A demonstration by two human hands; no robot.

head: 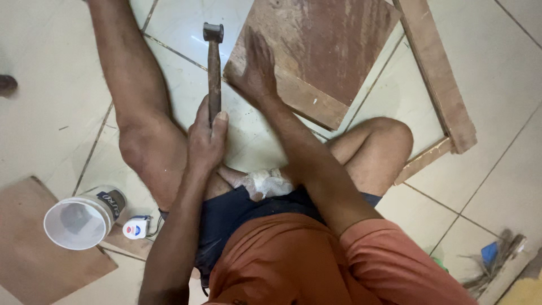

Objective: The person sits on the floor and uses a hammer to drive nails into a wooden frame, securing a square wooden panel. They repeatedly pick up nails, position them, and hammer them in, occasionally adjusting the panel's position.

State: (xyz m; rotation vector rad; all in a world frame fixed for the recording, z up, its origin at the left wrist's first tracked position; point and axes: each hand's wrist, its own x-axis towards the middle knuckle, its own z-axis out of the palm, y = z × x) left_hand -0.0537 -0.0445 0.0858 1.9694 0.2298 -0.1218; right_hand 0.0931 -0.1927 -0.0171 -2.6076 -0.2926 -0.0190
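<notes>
I sit on a tiled floor. My left hand grips the lower end of a hammer's dark wooden handle; the hammer's metal head points away from me, above the tiles. My right hand lies flat, fingers spread, on the near left corner of a reddish-brown wooden board that rests on the floor. The hammer head is left of the board and apart from it.
My left leg stretches out at the left and my right knee is bent under the board. A wooden frame strip lies at the right. A white tub, a small round white case and a brown panel lie at lower left.
</notes>
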